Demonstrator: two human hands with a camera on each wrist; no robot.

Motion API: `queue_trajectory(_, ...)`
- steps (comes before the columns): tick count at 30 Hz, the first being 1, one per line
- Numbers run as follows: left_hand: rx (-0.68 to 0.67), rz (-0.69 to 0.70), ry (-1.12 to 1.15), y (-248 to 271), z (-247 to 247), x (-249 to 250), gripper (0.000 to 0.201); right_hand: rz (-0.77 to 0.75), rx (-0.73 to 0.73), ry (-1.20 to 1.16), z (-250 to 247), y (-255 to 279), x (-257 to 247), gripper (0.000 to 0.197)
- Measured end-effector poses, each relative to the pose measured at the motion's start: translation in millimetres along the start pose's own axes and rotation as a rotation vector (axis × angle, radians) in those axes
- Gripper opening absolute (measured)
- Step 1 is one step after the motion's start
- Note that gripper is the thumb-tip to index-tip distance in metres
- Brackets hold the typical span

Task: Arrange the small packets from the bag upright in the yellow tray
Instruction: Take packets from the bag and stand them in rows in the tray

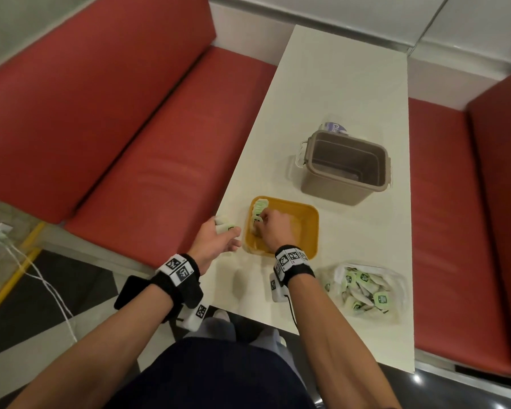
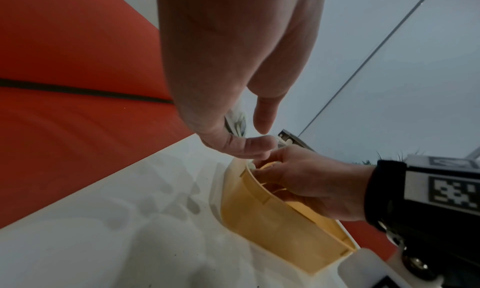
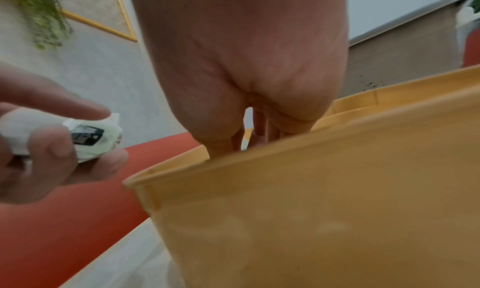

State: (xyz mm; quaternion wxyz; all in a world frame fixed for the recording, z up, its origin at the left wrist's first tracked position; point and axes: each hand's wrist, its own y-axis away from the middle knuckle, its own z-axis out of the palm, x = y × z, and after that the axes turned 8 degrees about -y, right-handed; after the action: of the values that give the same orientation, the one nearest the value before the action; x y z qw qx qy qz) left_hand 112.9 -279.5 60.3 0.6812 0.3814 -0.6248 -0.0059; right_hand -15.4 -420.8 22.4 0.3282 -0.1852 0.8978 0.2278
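A yellow tray sits near the white table's left edge. A short row of pale green packets stands upright along its left wall. My right hand reaches down into the tray, with its curled fingers pinching a packet at the row's near end. My left hand hovers just left of the tray and grips a small stack of packets. A clear bag full of packets lies at the near right.
An open brown container stands beyond the tray, with a clear wrapper behind it. Red bench seats flank the table on both sides. The table's left edge runs close to my left hand.
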Motion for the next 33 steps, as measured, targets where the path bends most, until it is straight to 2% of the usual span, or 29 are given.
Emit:
queue_trajectory(4,-0.004,0.002,-0.053,-9.3,3.0,-2.5,0.038,0.011,0.109,-0.063,4.7,-2.0,3.5,0.009)
queue_trajectory(9,0.025,-0.004,-0.110,-16.9,7.8,-6.5,0.036,0.118,0.164,-0.167,7.0,1.7,6.5,0.041)
queue_trajectory(14,0.020,-0.010,-0.191,-19.8,11.6,-12.5,0.039,0.218,0.091,-0.171,10.0,3.9,7.6,0.067)
queue_trajectory(18,0.022,0.016,-0.234,-20.7,12.3,-14.8,0.038,0.225,0.065,-0.126,17.9,3.7,7.9,0.064)
queue_trajectory(24,-0.001,0.042,-0.268,-21.1,11.2,-15.2,0.037,0.175,0.109,-0.072,19.4,-0.1,3.0,0.038)
queue_trajectory(33,-0.031,0.021,-0.241,-17.5,8.1,-9.0,0.038,0.171,0.103,-0.046,27.0,2.0,0.1,0.046)
